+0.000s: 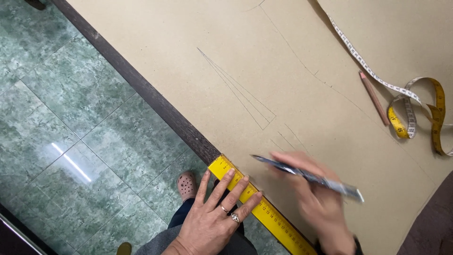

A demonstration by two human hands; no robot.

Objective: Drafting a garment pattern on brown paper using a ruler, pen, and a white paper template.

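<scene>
Down at near table edge, yellow ruler (264,212) lies flat along edge of brown pattern paper (188,56); left hand (214,219) presses it, fingers spread and flat, fingertips on ruler, two rings on ring finger; right hand (316,203), blurred, fingers closed around pen (306,177), tip over paper just beyond ruler; pencilled lines across sheet; brown pencil (374,97) and yellow-white tape measure (415,106) well apart at far right; dark table edge (141,89); green tiled floor (71,118); pink shoe (187,185) below.

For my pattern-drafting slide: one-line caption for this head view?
Left hand presses a yellow ruler on brown paper while the right hand holds a pen.
</scene>
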